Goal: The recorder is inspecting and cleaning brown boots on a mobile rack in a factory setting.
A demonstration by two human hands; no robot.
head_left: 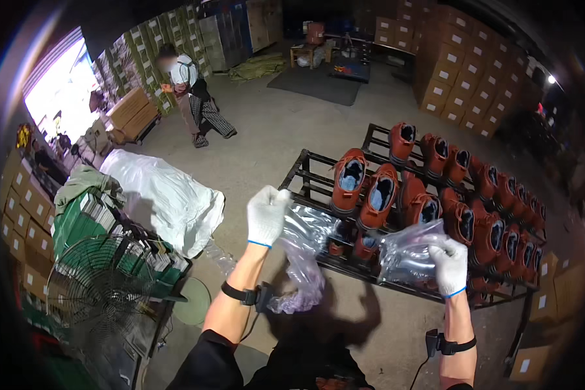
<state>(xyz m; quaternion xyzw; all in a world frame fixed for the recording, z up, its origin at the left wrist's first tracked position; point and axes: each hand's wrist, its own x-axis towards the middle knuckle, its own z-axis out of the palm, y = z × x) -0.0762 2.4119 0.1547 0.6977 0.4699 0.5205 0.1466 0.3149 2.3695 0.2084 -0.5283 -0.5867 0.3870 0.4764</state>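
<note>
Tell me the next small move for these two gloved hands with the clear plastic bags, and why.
Probably spread the mouth of the clear bag that the right hand grips. The left hand holds a bunch of spare bags raised before the rack, where orange shoes stand unbagged. The right-hand bag looks flat and closed, so opening it likely comes first.

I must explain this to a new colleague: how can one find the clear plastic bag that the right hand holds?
Start at the black metal rack loaded with orange-brown shoes, right of centre. At its near edge, the white-gloved right hand grips a clear plastic bag. Unlike the limp bunch of bags hanging from the left hand, it is single, puffed open and held in front of the shoes.
</note>
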